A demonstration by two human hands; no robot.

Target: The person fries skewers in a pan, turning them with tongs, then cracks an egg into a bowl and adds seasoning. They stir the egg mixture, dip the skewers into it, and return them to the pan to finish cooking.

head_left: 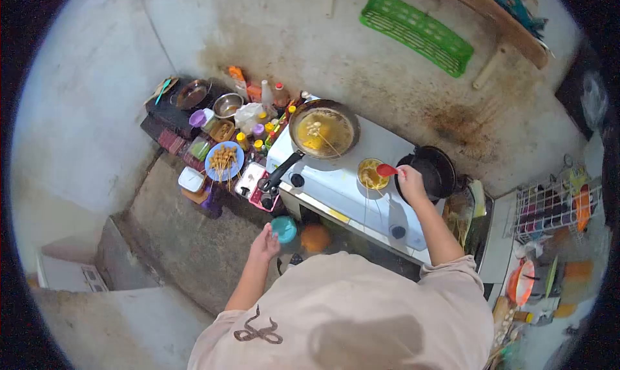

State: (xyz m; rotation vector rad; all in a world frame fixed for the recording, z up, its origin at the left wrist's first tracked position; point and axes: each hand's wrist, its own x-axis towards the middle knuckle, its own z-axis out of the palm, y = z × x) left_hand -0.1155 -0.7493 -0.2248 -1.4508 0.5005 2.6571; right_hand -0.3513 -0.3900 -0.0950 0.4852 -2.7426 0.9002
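My right hand (411,181) is closed on the handle of a red spoon (386,170). The spoon's bowl is at the right rim of a small bowl (373,174) of yellowish mixture, with thin sticks leaning out of it, on the white stove (323,188). My left hand (265,243) is held low in front of the stove, beside a teal bowl (283,229); its fingers are small here, and whether they touch the bowl is unclear. A frying pan (324,129) at the back holds oil, something yellow and a skewer.
A black pot (434,172) stands at the stove's right. Left of the stove are a blue plate (224,161) of skewers, a white-and-red container (257,186), bottles and bowls. An orange round object (315,237) lies below the stove front. A wire rack (549,208) is at the right.
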